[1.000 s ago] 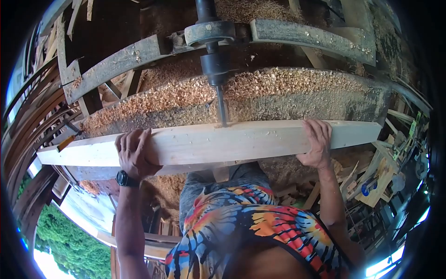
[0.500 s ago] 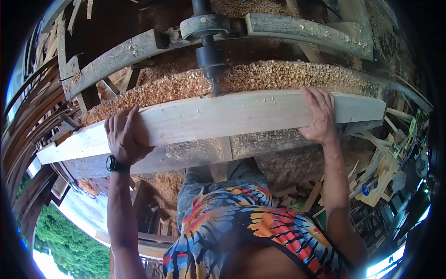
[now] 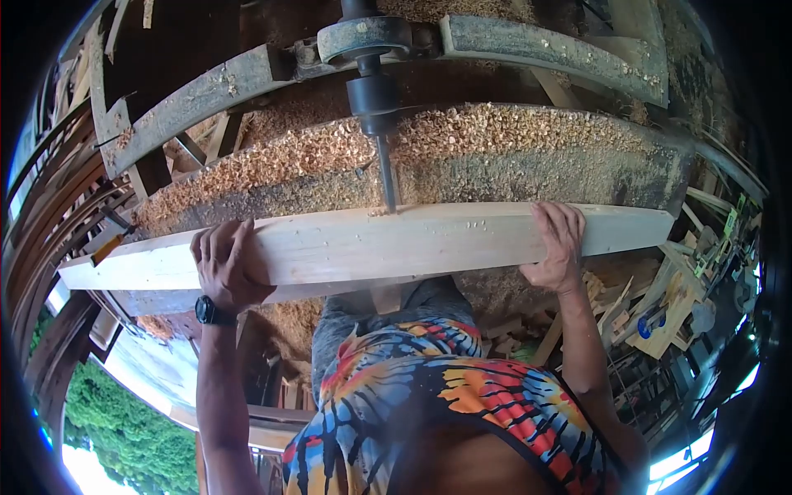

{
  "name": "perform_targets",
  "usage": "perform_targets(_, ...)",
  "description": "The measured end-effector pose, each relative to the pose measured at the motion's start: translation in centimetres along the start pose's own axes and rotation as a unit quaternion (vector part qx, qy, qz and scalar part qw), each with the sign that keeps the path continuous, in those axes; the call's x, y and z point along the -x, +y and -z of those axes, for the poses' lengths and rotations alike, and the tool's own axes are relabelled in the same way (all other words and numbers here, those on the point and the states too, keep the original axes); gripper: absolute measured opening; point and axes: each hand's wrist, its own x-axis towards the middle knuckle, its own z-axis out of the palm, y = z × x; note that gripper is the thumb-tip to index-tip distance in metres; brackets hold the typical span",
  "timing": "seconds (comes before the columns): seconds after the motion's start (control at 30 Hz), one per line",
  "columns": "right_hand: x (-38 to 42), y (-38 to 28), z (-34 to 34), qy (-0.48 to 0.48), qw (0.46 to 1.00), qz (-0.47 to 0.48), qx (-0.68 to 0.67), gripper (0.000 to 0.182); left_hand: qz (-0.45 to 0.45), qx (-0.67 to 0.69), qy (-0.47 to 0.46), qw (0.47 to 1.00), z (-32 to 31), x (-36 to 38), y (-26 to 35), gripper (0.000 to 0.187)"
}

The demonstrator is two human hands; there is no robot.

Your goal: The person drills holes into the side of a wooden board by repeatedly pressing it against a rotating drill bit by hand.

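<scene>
Wooden board (image 3: 396, 243) — bit (image 3: 385, 172) in chuck (image 3: 373, 97)

Tip of dark grey metal drill bit (image 3: 385, 172) is hidden at long pale wooden plank (image 3: 396, 249); depth n/a. Black cylindrical spindle (image 3: 359, 8) runs off top edge. Black wristwatch (image 3: 205, 310): dial too sm. to read. Small blue obj. (image 3: 645, 328), R side, unclear.

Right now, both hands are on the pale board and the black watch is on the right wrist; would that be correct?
Not quite: the head view shows the black watch on the left wrist. The left hand and right hand are both on the pale board.
</scene>
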Motion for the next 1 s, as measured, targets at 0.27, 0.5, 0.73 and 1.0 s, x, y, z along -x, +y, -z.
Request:
perform_targets(0.27, -5.7, 2.0, 1.3, 0.034, 0.999, 0.040, 0.001, 0.104, 0.005, -0.009, 0.029, 1.000, 1.1, -3.3, -1.0, 0.113)
perform_targets(0.5, -6.9, 1.7, 2.0, 0.031, 0.998, 0.043, 0.025, 0.104, 0.017, -0.002, 0.036, 0.999, 1.2, -3.6, -0.7, 0.113)
perform_targets(0.73, -1.1, 0.1, 0.1, 0.012, 1.000, 0.012, -0.014, 0.100, -0.003, 0.009, 0.022, 1.000, 0.3, -0.5, -0.1, 0.110)
perform_targets(1.0, -3.3, 0.6, 0.9, 0.010, 1.000, 0.025, -0.006, 0.101, 0.002, -0.001, 0.020, 1.000, 0.6, -1.4, -0.8, 0.112)
